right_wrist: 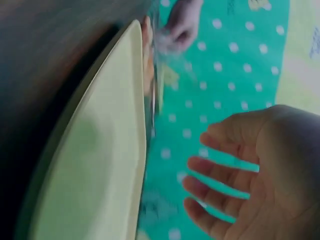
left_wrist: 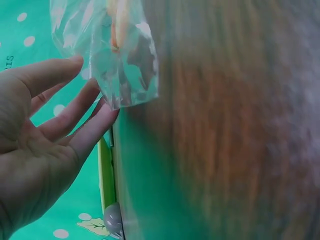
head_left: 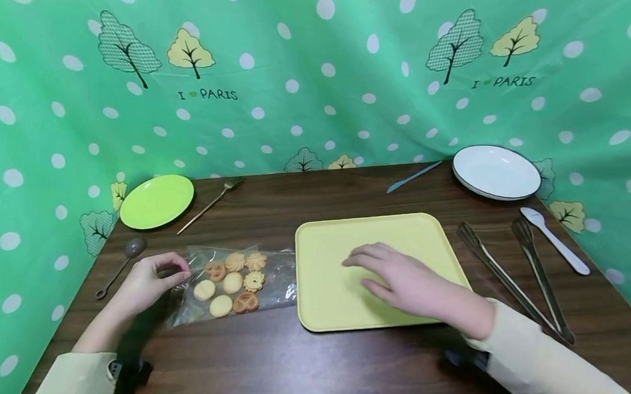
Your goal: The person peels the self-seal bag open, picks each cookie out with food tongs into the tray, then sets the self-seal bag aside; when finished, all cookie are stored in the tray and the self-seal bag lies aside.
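Note:
In the head view my left hand (head_left: 155,279) is at the upper left corner of a clear plastic bag of cookies (head_left: 282,277), thumb and index finger pinching its edge. Several round, flower-shaped and pretzel-shaped cookies (head_left: 233,283) show through the film. From the left wrist, the bag (left_wrist: 127,75) hangs at the fingertips of my left hand (left_wrist: 55,110), the other fingers loosely spread. My right hand (head_left: 402,279) hovers over a yellow tray (head_left: 322,305), fingers relaxed and holding nothing. The right wrist view shows gaps between the fingers of that hand (right_wrist: 245,170), beside the tray (right_wrist: 115,130).
Left of the bag lie a dark spoon (head_left: 134,248), a green plate (head_left: 157,202) and a fork (head_left: 213,203). Past the tray are a blue knife (head_left: 414,176) and white plates (head_left: 496,171). Metal tongs (head_left: 549,291) and a white knife (head_left: 557,242) lie at the right.

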